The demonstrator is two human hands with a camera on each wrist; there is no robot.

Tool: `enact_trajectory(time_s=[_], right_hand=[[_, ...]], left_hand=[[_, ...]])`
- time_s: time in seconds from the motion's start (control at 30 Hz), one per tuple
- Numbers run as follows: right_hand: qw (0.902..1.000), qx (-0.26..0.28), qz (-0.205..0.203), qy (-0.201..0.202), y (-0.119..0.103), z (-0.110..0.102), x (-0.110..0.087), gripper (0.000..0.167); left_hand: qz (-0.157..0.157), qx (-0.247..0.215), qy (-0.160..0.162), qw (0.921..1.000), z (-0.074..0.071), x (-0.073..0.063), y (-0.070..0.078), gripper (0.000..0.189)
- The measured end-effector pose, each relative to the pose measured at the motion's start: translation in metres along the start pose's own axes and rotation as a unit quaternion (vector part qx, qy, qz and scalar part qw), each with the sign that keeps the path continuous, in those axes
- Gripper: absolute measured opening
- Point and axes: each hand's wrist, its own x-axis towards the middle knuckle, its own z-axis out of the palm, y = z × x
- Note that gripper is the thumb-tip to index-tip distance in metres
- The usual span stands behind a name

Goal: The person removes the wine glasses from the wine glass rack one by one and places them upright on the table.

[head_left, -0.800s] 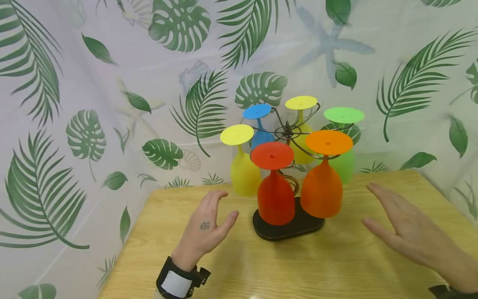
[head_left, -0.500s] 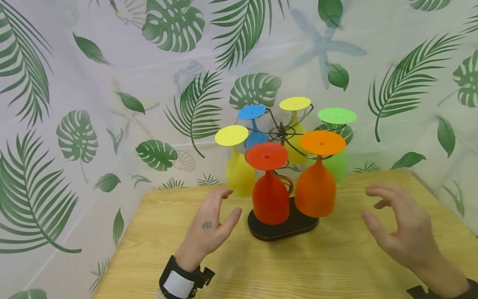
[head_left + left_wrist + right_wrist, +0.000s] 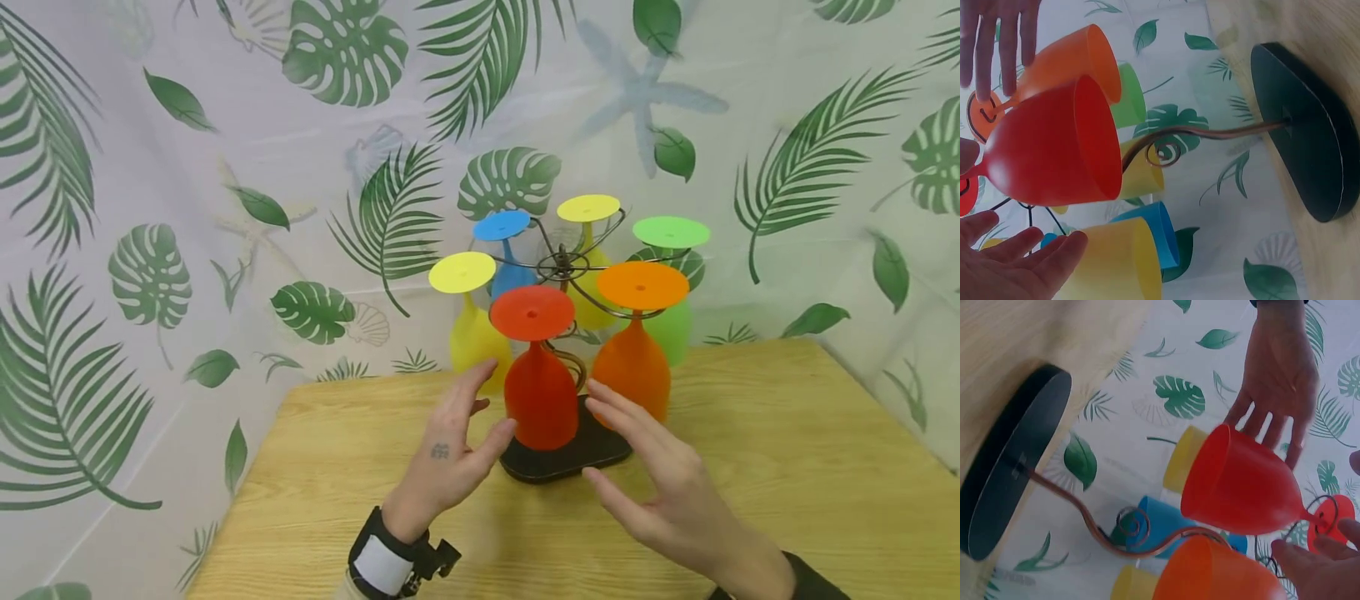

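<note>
A red plastic wine glass hangs upside down from a dark metal stemware rack. My left hand is at its left side, thumb and fingers spread around empty air with fingertips near the bowl. On the other side, my right hand reaches in with straight fingers, overlapping the orange glass in the head view. The left wrist view has the red bowl between both hands, fingers loosely extended. In the right wrist view, the left hand lies palm-up behind the red glass.
Two yellow glasses, a blue glass and a green glass hang around the rack too. Its black oval base stands on a wooden table. A leaf-patterned curtain rises behind the table.
My right hand has swung left from the table's right side to in front of the orange glass. My left hand has moved a little right, closer to the red glass. The glasses stay hanging.
</note>
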Motion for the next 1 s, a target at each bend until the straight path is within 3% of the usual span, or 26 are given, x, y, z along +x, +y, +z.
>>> enact_trajectory(time_s=[0.4, 0.57, 0.77, 1.0], right_hand=[[0.9887, -0.034, 0.145, -0.016, 0.005, 0.033, -0.004, 0.080], [0.9882, -0.037, 0.149, -0.001, 0.008, 0.042, -0.004, 0.074], [0.9890, -0.050, 0.139, 0.002, 0.010, 0.048, -0.004, 0.071], [0.9932, -0.059, 0.095, 0.032, 0.012, 0.056, 0.001, 0.075]], left_hand=[[-0.007, -0.055, -0.014, 0.9984, 0.017, 0.003, -0.004, 0.067], [0.005, -0.083, -0.009, 0.9965, 0.019, 0.004, -0.006, 0.064], [0.002, -0.074, -0.004, 0.9972, 0.019, 0.001, -0.006, 0.062], [-0.004, -0.064, 0.003, 0.9979, 0.016, 0.000, -0.007, 0.062]])
